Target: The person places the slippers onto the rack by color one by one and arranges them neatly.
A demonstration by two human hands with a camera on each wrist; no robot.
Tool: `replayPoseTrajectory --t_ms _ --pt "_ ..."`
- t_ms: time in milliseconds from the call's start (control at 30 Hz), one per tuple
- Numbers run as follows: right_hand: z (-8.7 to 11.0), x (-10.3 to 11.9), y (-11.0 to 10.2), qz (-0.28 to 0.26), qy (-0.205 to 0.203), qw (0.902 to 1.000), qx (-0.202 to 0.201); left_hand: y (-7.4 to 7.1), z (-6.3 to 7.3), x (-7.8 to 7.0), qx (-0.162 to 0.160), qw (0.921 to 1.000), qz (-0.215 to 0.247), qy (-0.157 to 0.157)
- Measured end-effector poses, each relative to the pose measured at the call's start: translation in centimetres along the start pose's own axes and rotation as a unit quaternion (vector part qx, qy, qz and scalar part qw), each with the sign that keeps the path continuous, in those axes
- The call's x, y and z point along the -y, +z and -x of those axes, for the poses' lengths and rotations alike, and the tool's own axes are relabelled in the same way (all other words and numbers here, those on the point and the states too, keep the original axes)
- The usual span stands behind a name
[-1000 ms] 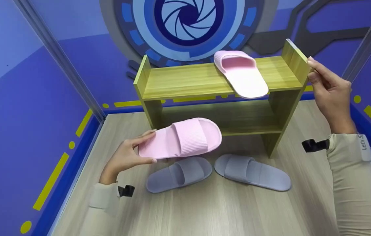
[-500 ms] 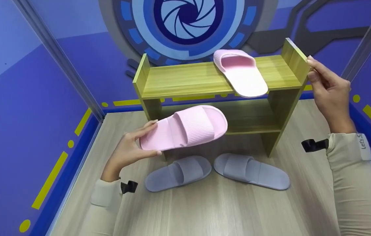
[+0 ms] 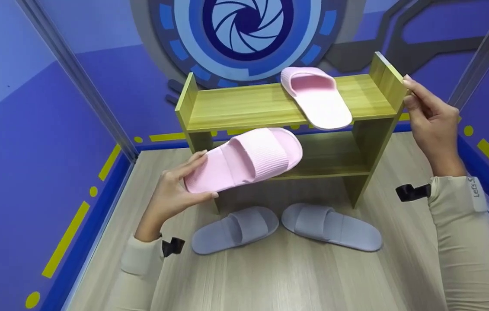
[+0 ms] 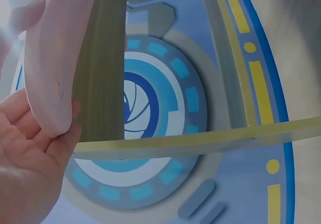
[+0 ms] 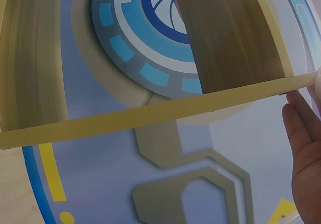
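Note:
My left hand (image 3: 170, 194) grips a pink slide slipper (image 3: 244, 162) by its heel end, thumb on the near side and fingers on the far side. The slipper is held up in front of a wooden two-tier shoe rack (image 3: 240, 103), toe pointing right and slightly up. In the left wrist view, the slipper's pale underside (image 4: 55, 68) shows above the palm. With thumb and fingers, my right hand (image 3: 434, 125) pinches the upper part of the rack's right side panel (image 5: 150, 112). A matching pink slipper (image 3: 328, 108) lies on the top shelf, its heel overhanging the front edge.
On the wood-patterned floor before the rack lie two grey slippers, a left one (image 3: 235, 231) and a right one (image 3: 335, 229), toes nearly meeting. Blue printed walls (image 3: 106, 86) enclose the back and sides. The rack's lower shelf (image 3: 330, 162) sits behind the held slipper.
My left hand has raised the pink slipper and moved it slightly right, up toward the top shelf, with its toe tilting up. My right hand stays at the rack's side panel.

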State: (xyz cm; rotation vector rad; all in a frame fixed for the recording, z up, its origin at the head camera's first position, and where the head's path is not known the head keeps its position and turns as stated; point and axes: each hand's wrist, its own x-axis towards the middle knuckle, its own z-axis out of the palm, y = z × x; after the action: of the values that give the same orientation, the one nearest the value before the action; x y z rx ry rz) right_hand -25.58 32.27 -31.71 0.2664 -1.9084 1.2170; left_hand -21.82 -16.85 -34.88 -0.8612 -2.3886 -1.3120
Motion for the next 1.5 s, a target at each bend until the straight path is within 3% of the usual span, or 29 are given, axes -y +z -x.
replayPoseTrajectory --t_ms 233,400,667,900,1200,1500 --pt "0.0 0.5 0.1 -0.004 0.002 1.0 0.001 -0.4 -0.2 -0.6 0.008 0.9999 0.005 0.014" --pt "0.0 0.4 0.0 -0.009 0.002 1.0 -0.001 -0.7 -0.6 -1.1 -0.011 0.9995 -0.015 0.024" --pt "-0.1 -1.0 0.0 0.006 -0.019 0.9997 -0.011 -0.5 -1.9 -2.1 -0.061 0.9971 -0.045 -0.003" --pt "0.1 -0.9 0.1 0.004 -0.022 0.9996 -0.016 0.2 -3.3 -2.9 -0.108 0.9915 -0.071 -0.012" --pt "0.1 -1.3 0.2 -0.005 -0.016 0.9997 -0.018 1.0 -4.8 -3.8 -0.147 0.9845 -0.071 -0.065" --pt "0.2 0.4 0.4 -0.024 -0.009 0.9995 -0.019 1.8 -6.0 -3.8 -0.175 0.9748 -0.105 -0.09"
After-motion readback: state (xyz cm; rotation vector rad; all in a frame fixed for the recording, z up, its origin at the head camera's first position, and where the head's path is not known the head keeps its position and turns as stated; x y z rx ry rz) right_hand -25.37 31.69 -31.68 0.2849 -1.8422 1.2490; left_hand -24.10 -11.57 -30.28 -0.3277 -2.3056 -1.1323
